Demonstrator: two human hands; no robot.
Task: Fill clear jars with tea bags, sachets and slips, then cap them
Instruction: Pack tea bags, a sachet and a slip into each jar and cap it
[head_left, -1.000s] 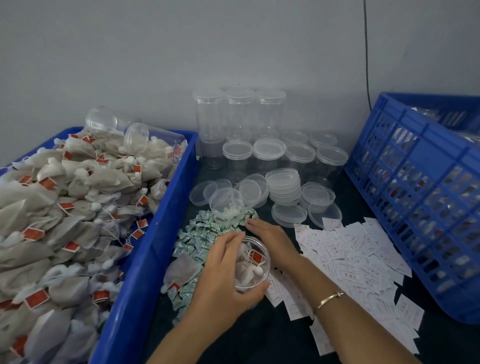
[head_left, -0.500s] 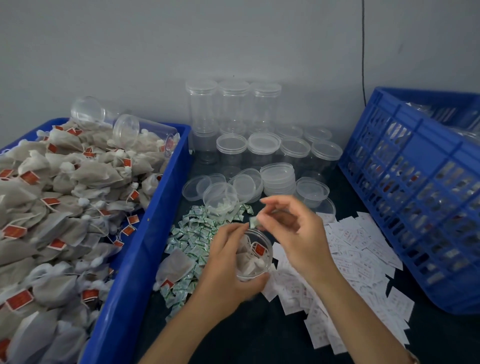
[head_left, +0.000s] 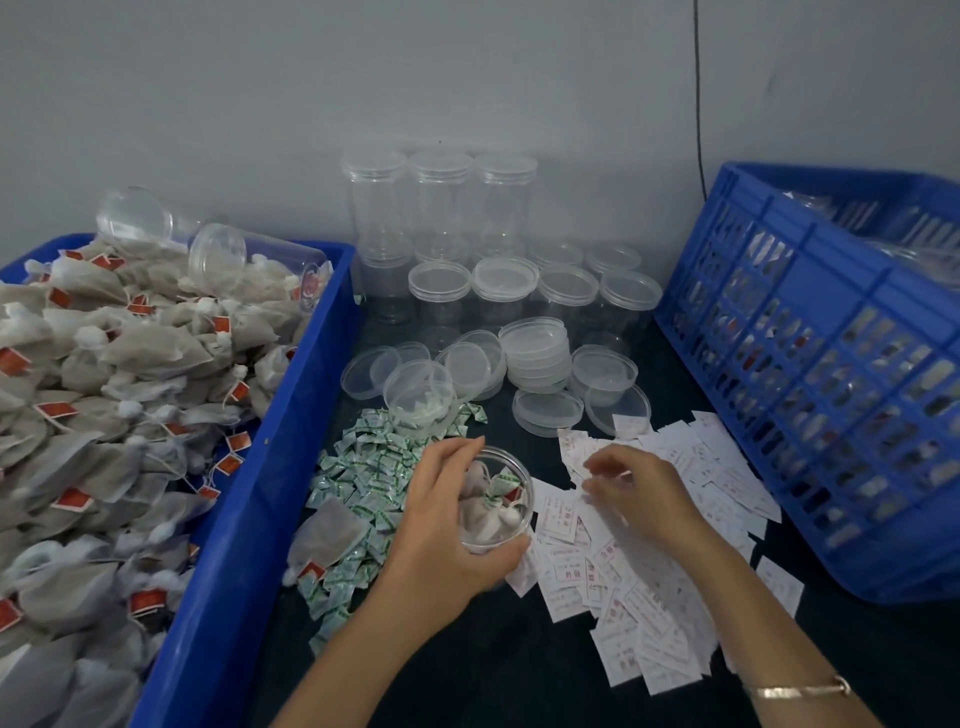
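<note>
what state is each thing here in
held jar, uncapped, tea bags and a green sachet inside
left hand, grips the held jar
right hand, over the slips, blurred, grip unclear
back jars, capped, upright, empty
loose lids, off, some stacked
tipped jars, on their sides in the blue bin

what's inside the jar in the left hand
Pale tea bags with white knots, a red tag and a green-and-white sachet show through the open mouth of the jar. The left hand wraps the near wall, so the bottom and anything lying there are hidden.
</note>
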